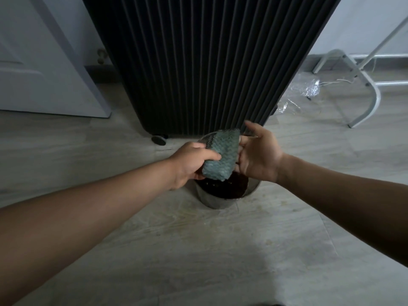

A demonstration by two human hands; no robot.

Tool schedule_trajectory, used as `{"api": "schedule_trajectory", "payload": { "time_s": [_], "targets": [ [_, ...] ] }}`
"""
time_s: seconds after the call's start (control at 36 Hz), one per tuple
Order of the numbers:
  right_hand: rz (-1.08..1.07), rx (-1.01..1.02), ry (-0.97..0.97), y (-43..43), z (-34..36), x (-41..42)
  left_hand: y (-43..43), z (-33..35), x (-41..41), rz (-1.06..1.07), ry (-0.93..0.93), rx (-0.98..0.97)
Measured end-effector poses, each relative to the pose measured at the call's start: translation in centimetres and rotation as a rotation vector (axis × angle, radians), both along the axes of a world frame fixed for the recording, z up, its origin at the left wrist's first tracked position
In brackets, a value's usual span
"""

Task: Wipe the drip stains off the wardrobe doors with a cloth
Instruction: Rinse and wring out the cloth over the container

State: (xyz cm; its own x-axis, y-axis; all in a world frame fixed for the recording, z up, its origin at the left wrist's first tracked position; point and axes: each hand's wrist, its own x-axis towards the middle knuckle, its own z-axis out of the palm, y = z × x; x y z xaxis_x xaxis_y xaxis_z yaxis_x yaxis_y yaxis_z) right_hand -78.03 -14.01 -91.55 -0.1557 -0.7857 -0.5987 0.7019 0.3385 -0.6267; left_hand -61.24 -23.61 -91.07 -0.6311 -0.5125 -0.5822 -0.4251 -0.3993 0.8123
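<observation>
A grey-green textured cloth (221,155), folded into a pad, hangs over a metal pot (215,200) that stands on the floor with dark liquid inside. My left hand (191,164) grips the cloth's lower left edge, thumb across its front. My right hand (257,154) is beside the cloth on the right, fingers spread, fingertips touching its right edge. Directly behind them rises the dark ribbed wardrobe (205,62), its fluted doors filling the upper middle of the view.
A white door (37,69) stands at the left. A white tubular metal frame (364,85) and crumpled clear plastic (305,89) lie on the floor at the right. A black foot (158,140) sits under the wardrobe. The pale floor around the pot looks wet.
</observation>
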Motion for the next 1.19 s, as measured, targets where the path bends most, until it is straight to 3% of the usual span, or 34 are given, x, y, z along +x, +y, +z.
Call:
{"api": "schedule_trajectory", "payload": {
  "time_s": [0.14,0.28,0.42,0.5,0.53,0.86,1.03,1.19],
  "targets": [
    [-0.165,0.108,-0.131,-0.9,-0.9,0.3,-0.2,1.2,0.1,-0.013,0.021,0.104],
    [0.014,0.146,-0.103,-1.7,0.3,1.2,0.3,1.7,-0.1,-0.074,-0.037,0.100],
    [0.287,0.120,0.369,-2.0,2.3,3.5,0.9,1.0,-0.3,-0.093,-0.218,-0.149],
    [0.295,0.061,0.809,-2.0,3.0,5.0,1.2,0.6,-0.3,-0.089,-0.254,-0.305],
    [0.295,0.064,0.877,-2.1,2.8,5.4,1.3,0.7,-0.3,-0.101,-0.269,-0.358],
    [0.076,0.209,0.825,-2.9,2.0,6.0,1.6,1.1,-1.6,-0.060,-0.310,-0.498],
    [0.027,0.254,0.877,-2.3,1.3,4.3,1.9,1.3,-1.6,-0.203,-0.162,-0.291],
    [-0.030,0.331,1.068,-3.0,-1.0,4.8,1.9,1.1,-0.9,-0.266,-0.134,-0.274]
  ]
}}
